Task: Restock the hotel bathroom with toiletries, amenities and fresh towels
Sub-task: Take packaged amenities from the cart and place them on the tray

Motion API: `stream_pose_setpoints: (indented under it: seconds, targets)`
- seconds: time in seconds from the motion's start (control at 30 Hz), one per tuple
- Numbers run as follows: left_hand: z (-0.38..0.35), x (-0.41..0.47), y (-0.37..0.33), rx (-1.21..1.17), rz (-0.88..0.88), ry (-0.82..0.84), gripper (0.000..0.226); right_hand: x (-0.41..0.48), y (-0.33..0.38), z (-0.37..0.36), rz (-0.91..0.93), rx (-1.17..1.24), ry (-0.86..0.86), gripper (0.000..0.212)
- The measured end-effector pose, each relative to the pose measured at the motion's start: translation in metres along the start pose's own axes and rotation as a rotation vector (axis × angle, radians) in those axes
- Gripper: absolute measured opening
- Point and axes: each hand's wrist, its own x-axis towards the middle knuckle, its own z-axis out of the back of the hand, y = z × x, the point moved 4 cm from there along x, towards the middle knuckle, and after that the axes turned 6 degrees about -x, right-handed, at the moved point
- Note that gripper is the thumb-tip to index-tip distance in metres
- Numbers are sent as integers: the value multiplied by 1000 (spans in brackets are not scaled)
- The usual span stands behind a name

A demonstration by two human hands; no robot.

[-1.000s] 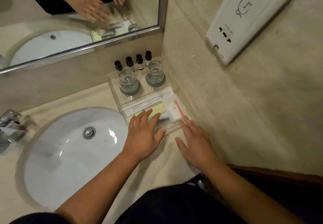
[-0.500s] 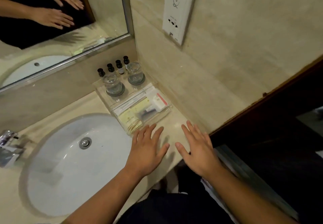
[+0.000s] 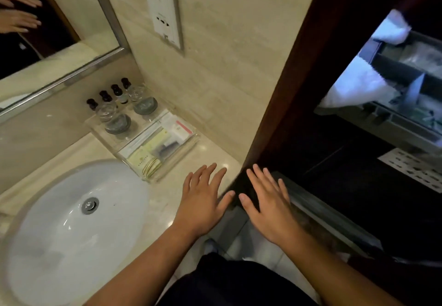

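Both hands spread flat, holding nothing.
Left hand (image 3: 203, 200) over the counter (image 3: 215, 155) edge, right hand (image 3: 270, 207) just beside it; fingers straight and apart. Toiletry tray (image 3: 181, 156) sits in the wall corner beside the sink (image 3: 59, 234); white towels (image 3: 354, 90), apparently, lie on the blurred cart (image 3: 394, 124) beyond.

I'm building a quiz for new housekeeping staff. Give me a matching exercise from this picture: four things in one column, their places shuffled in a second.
Things:
1 black-capped bottles
2 glasses
3 amenity packets
4 white towels

Places:
A on the cart beyond the door frame
B front section of the clear tray
C on round grey coasters
D in a row nearest the mirror

Pairs: 1-D, 2-C, 3-B, 4-A
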Motion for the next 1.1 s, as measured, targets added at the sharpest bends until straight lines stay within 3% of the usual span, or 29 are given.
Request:
stream_pose_setpoints:
  seconds: [0.4, 0.77, 1.1]
  targets:
    - [-56, -1, -164, -6, -202, 40, 70, -105, -143, 57, -270, -11, -133, 83]
    - [-122, 1, -341, 7, -423, 128, 69, -217, -265, 114, -523, 2, -253, 72]
    - [-116, 50, -438, 4, -610, 62, 72, -226, -332, 179, -623, 57, -509, 71]
